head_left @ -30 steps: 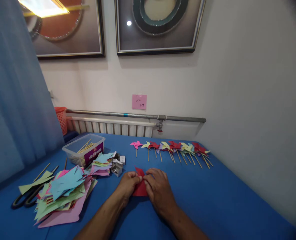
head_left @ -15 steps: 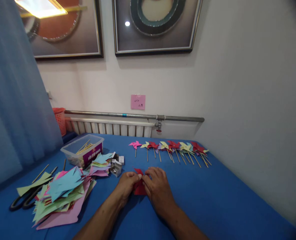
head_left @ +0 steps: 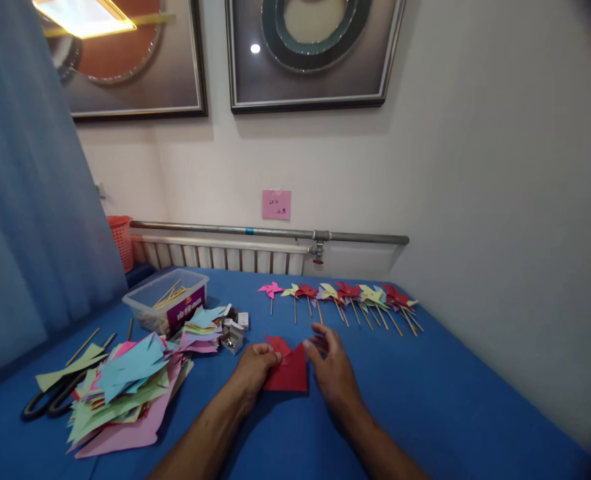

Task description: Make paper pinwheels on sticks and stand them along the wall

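Observation:
A red paper square (head_left: pixel 288 371) with cut corners lies on the blue table (head_left: pixel 425 407) in front of me. My left hand (head_left: pixel 252 369) presses its left side, fingers curled and pinching a folded-in flap near the middle. My right hand (head_left: pixel 332 370) rests just right of the paper, its fingers spread and slightly blurred, holding nothing. Beyond the paper a row of several finished paper pinwheels (head_left: pixel 342 297) on wooden sticks lies across the table.
A heap of cut coloured paper (head_left: pixel 125 387) lies at the left, with black scissors (head_left: pixel 45 400) beside it. Behind stand a clear plastic box of sticks (head_left: pixel 168 307) and a small box of pins (head_left: pixel 232 338). A radiator (head_left: pixel 215 253) and wall close the far side.
My right hand has let go of the paper's middle and moved right, fingers opening. The red paper now lies flatter and more of it shows. My left hand stays on it.

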A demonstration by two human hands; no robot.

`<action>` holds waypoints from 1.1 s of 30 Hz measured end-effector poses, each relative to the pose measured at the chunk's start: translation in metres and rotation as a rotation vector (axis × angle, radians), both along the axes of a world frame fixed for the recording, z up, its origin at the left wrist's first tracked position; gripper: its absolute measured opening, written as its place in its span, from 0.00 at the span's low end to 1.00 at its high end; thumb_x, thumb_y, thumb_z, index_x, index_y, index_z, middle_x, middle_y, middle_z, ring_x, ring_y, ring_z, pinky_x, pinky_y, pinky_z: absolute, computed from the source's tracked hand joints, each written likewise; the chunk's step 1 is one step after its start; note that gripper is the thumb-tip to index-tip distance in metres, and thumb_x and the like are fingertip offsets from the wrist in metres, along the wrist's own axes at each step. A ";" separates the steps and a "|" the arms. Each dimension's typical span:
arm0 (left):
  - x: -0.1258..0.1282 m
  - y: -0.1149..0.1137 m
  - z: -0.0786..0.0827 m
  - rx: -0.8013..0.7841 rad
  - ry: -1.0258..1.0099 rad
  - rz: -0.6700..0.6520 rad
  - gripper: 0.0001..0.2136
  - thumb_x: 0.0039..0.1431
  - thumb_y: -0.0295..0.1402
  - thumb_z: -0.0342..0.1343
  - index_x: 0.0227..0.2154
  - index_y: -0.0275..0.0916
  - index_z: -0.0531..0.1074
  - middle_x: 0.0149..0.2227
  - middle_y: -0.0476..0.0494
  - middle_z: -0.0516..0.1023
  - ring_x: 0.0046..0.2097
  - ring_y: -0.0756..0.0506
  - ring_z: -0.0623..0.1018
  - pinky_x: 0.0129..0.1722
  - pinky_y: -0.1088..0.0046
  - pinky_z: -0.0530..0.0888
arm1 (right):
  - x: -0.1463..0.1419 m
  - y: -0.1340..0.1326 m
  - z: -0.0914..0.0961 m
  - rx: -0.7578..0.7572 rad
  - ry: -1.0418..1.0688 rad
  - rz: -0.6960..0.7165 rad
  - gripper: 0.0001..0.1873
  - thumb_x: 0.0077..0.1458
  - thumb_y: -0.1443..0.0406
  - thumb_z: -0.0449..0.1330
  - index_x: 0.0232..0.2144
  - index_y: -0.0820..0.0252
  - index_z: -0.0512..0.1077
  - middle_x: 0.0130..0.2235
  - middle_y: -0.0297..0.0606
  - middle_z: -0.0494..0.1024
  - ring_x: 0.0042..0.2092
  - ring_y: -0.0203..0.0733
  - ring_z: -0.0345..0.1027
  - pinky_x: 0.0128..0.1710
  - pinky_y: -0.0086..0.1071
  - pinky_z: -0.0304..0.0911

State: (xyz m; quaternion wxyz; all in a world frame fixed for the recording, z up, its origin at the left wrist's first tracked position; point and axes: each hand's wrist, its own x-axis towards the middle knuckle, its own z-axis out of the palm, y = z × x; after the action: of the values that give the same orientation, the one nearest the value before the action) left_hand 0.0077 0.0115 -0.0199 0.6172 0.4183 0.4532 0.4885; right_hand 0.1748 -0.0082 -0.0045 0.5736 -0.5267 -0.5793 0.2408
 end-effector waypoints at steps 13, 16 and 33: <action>0.001 0.000 0.002 -0.018 -0.075 -0.018 0.15 0.35 0.37 0.67 0.19 0.38 0.66 0.15 0.54 0.68 0.18 0.54 0.63 0.22 0.77 0.56 | -0.024 0.021 -0.041 -0.348 0.525 0.244 0.31 0.31 0.62 0.73 0.41 0.58 0.71 0.33 0.37 0.83 0.34 0.48 0.77 0.36 0.38 0.70; 0.001 -0.003 0.006 -0.024 -0.065 -0.045 0.15 0.35 0.36 0.67 0.19 0.38 0.65 0.16 0.54 0.68 0.19 0.54 0.63 0.22 0.76 0.56 | -0.023 0.020 -0.034 -0.319 0.491 0.219 0.27 0.32 0.61 0.72 0.39 0.58 0.71 0.32 0.37 0.82 0.33 0.48 0.76 0.35 0.38 0.70; 0.004 0.000 0.004 0.005 -0.001 -0.084 0.17 0.30 0.35 0.69 0.19 0.38 0.65 0.18 0.52 0.72 0.20 0.53 0.67 0.24 0.75 0.61 | -0.021 0.014 -0.029 -0.309 0.344 0.171 0.22 0.39 0.58 0.66 0.39 0.58 0.71 0.29 0.36 0.80 0.30 0.46 0.74 0.32 0.36 0.69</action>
State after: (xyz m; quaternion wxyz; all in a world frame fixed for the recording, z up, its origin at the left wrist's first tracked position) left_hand 0.0114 0.0110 -0.0164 0.6363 0.4382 0.4337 0.4637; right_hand 0.1543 0.0056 -0.0339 0.5539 -0.5087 -0.4717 0.4604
